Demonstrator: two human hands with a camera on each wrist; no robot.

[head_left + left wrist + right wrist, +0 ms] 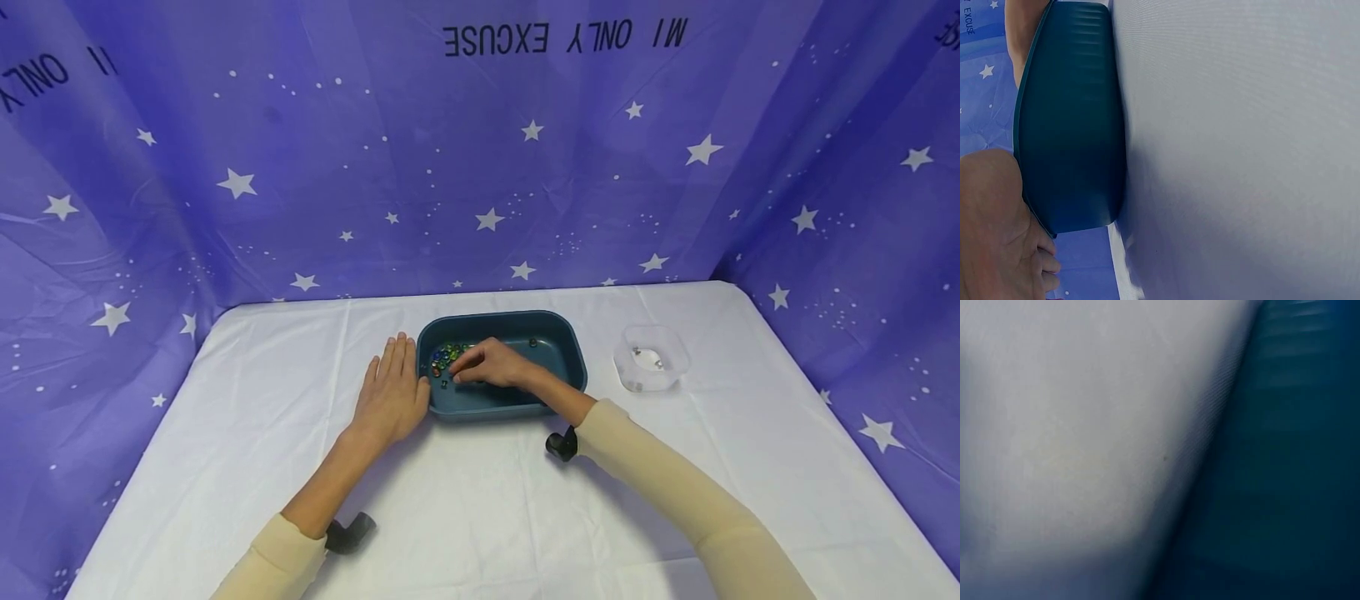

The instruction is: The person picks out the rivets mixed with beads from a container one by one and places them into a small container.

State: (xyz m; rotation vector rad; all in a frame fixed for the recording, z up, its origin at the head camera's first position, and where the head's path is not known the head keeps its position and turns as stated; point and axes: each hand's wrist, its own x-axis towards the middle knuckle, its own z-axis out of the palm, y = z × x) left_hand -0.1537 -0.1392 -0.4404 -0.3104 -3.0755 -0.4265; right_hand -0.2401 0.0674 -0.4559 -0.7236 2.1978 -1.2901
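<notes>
A dark teal rectangular basin [525,408] stands on the table, with several small coloured glass marbles [450,353] gathered in its left end. One dark marble [533,342] lies apart toward the back right of the basin. My left hand [390,396] lies along the basin's left side, fingers straight, thumb touching the rim; its heel and fingers also show in the left wrist view. My right hand [495,363] reaches into the basin, fingers bent and fingertips beside the marbles. Whether a marble is between them is too small to tell. The right wrist view shows only the basin's outer wall [1291,462] and cloth.
To the right of the basin stands a clear plastic container [651,358] with a few small shiny pieces inside. White cloth [480,508] covers the table. A purple curtain with white stars [487,167] hangs behind and at both sides.
</notes>
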